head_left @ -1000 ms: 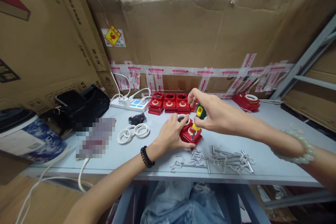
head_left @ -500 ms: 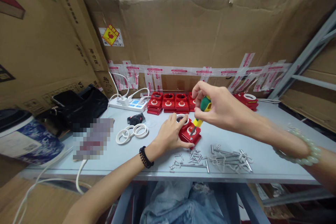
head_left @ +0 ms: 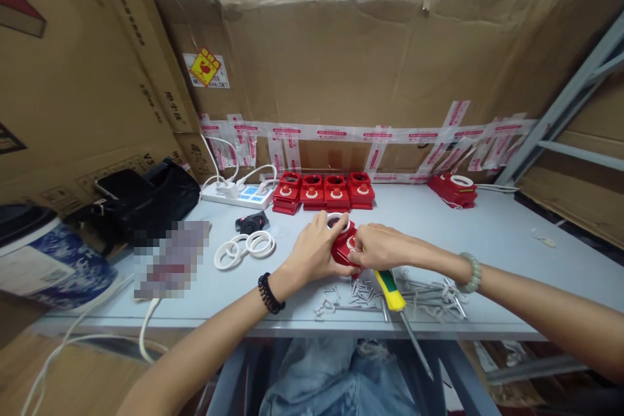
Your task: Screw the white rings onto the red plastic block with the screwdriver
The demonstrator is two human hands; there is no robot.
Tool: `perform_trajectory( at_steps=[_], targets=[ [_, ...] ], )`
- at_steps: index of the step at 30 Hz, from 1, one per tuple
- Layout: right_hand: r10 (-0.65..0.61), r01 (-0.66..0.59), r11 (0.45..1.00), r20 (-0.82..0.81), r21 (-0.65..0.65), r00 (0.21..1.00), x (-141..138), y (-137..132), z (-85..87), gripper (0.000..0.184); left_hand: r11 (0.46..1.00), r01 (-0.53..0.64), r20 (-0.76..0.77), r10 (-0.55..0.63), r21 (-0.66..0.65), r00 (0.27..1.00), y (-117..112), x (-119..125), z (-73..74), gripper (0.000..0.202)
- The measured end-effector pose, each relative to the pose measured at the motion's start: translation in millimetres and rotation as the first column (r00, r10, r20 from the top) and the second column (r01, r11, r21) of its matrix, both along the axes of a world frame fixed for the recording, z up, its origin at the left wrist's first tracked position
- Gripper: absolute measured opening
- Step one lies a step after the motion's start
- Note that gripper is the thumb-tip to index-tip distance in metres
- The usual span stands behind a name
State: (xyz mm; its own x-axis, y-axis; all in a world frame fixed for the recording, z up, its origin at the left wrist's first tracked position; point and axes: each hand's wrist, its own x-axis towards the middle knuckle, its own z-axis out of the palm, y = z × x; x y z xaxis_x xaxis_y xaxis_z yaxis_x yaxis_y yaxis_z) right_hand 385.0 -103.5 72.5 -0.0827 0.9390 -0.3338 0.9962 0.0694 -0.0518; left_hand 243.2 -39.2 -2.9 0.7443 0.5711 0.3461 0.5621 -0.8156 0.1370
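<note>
My left hand grips a small red device on the table, its fingers around the white ring at the far end and thumb at the near edge. My right hand keeps a screwdriver with a green and yellow handle tucked under the palm, shaft pointing back over the table's front edge. Its fingertips touch the top of the red device, hiding part of it. Small screws lie just in front, beside metal T-shaped bars tangled with pale cords.
Several red devices stand in a row at the back, near a white power strip. More red pieces sit at the back right. White rings and a small black object lie left. A cardboard wall closes off the back.
My right hand has lowered onto the red device. The screwdriver has swung from tip-down on the device to pointing toward me. My left hand stays in place.
</note>
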Motion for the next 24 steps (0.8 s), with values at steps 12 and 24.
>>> perform_trajectory(
  at_steps=[12, 24],
  targets=[
    [0.009, -0.011, 0.978, 0.008, 0.21, 1.0, -5, -9, -10.0, 0.019, 1.0, 0.005, -0.045, -0.005, 0.0, 0.999, 0, 0, 2.3, 0.099],
    [0.027, -0.031, 0.971, 0.019, 0.238, 0.999, -7, -14, 4.8, 0.015, 1.0, -0.003, -0.022, 0.003, -0.012, 1.0, -1, 0, 2.2, 0.1]
  ],
)
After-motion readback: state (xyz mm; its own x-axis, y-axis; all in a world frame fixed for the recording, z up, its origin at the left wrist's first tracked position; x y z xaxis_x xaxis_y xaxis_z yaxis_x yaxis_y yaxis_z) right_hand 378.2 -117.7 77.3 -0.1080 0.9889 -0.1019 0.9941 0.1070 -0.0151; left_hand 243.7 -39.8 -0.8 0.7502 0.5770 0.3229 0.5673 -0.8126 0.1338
